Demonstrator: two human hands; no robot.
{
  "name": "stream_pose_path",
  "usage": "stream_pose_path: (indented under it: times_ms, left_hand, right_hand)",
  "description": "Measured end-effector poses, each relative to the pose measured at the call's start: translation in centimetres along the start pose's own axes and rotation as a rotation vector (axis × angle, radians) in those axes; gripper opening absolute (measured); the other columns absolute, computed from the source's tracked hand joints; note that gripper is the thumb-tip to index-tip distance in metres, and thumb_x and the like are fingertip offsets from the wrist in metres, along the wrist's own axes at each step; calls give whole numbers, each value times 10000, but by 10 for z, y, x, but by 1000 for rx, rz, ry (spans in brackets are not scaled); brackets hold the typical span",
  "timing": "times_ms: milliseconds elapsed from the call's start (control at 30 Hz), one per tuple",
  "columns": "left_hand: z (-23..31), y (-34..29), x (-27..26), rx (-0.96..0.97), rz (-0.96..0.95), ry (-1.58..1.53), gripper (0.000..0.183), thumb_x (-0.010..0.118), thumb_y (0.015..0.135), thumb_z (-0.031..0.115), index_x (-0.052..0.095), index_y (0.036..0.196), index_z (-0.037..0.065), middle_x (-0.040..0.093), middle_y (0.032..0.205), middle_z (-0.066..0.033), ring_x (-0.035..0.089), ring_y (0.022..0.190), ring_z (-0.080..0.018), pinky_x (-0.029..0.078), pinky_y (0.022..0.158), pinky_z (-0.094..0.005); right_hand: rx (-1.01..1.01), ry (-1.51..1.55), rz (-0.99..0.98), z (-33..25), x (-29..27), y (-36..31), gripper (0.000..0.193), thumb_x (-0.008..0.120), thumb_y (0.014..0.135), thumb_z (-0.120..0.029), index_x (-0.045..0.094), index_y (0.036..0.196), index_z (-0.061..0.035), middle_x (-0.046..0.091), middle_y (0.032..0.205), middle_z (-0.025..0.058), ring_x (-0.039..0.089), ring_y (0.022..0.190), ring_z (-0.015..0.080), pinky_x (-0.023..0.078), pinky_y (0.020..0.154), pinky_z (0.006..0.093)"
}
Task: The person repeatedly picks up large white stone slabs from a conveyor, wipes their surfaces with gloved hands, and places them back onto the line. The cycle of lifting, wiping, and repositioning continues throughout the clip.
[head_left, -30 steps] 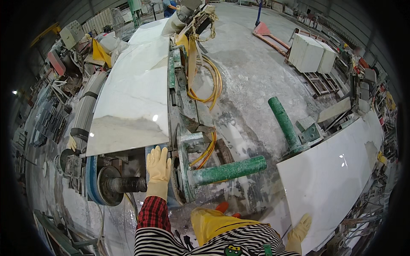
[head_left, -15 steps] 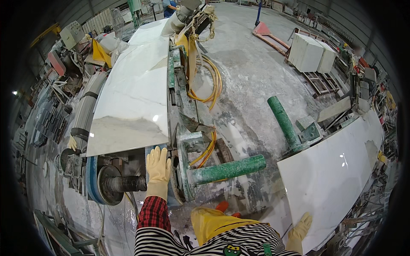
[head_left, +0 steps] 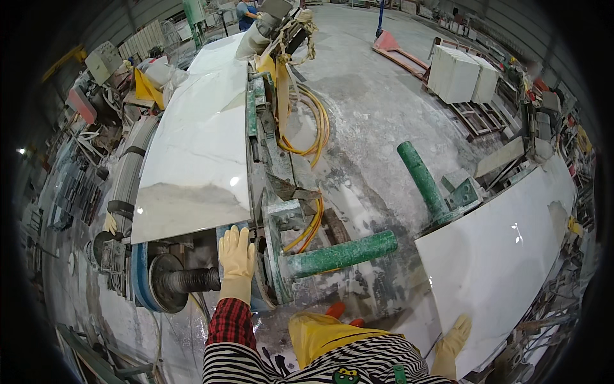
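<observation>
My left hand (head_left: 236, 262), in a cream rubber glove, is stretched flat with its fingers together over the blue belt (head_left: 225, 232) at the near end of a machine. Its fingertips reach the near edge of a long white veined stone slab (head_left: 192, 153) lying on that machine; whether they touch the slab cannot be told. Beside the hand is a threaded shaft (head_left: 195, 280) with a round pulley (head_left: 167, 281). My right hand (head_left: 453, 342), gloved alike, lies spread on a second white polished slab (head_left: 492, 262) at the right, near its front corner.
Green round bars (head_left: 342, 254) jut out between the slabs. Yellow hose (head_left: 320, 128) coils on the floor beside the machine. A cream glove (head_left: 110, 224) shows at the far left. Further off are a red pallet jack (head_left: 400, 54), stacked white slabs (head_left: 455, 73) and a person (head_left: 245, 14).
The view has shifted slightly, so the slabs and machine sit a little differently in it. Both hands keep their places, the left at the belt and the right on its slab.
</observation>
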State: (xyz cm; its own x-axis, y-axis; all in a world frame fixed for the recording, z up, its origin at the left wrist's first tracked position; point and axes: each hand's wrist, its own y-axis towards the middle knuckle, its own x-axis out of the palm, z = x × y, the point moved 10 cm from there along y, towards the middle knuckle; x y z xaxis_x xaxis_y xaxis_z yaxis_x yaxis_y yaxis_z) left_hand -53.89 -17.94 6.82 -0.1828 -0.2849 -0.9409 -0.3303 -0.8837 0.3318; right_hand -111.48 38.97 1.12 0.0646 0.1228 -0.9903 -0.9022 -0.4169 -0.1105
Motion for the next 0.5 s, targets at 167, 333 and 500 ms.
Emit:
stream_pose_path:
  times_ms: [167, 333, 500]
  left_hand:
    - [1, -3, 1, -2, 3, 3, 562, 691, 1075, 259, 582, 1605, 109, 537, 1684, -239, 493, 1544, -467, 351, 1317, -585]
    - [3, -6, -4, -11, 1, -7, 564, 688, 1075, 253, 573, 1608, 111, 545, 1677, -252, 493, 1548, -478, 350, 1318, -593]
    - [9, -4, -7, -6, -6, -11, 554, 693, 1075, 245, 581, 1598, 101, 552, 1663, -264, 502, 1536, -484, 354, 1314, -596]
  right_hand:
    - [1, 41, 41, -1, -7, -3, 1021, 807, 959, -247, 257, 1792, -35, 338, 1811, 295, 308, 1684, 460, 236, 1423, 475]
    - [-10, 59, 91, 1, -10, -5, 1048, 808, 852, -71, 305, 1770, -32, 353, 1802, 277, 316, 1677, 459, 258, 1421, 468]
    - [50, 92, 92, -1, -14, -4, 1066, 799, 793, -1, 336, 1753, -28, 379, 1784, 266, 332, 1667, 457, 270, 1419, 471]
